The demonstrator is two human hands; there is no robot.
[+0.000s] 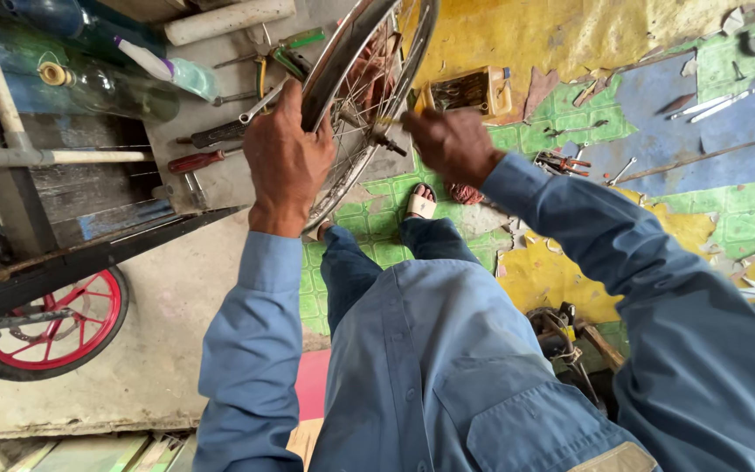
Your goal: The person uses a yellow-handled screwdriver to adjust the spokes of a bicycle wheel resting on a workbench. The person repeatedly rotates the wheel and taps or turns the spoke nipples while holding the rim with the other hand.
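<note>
The left hand (286, 162) is closed around the rim of a bare bicycle wheel (356, 114), gripping it from the outside edge and holding it upright in front of the person's knees. The right hand (452, 140), just across the wheel, is curled shut near the hub (386, 140); its fingers seem to pinch something small there, but what they hold cannot be told.

The wheel carries no tyre. Its spokes (351, 131) look to be in place and the hub sits in the middle, so the wheel appears assembled and the work seems to be at the stage of adjusting at the centre; how much is left cannot be judged.

Beyond the left hand, on a grey bench (220, 175), lie a red-handled screwdriver (196, 161), a spanner (259, 105), green-handled pliers (286, 52) and a spray bottle (172, 72), with a glass bottle (98, 87) further out. Beyond the right hand a yellow box (469, 90) of small parts sits on the patchy painted floor (570, 114), and red-handled pliers (561, 163) lie further to that side. Below the hands, 1 sandalled foot (421, 203) shows between blue trouser legs. Far out past the left hand's side stands a small red wheel (63, 323) with a black tyre.
</note>
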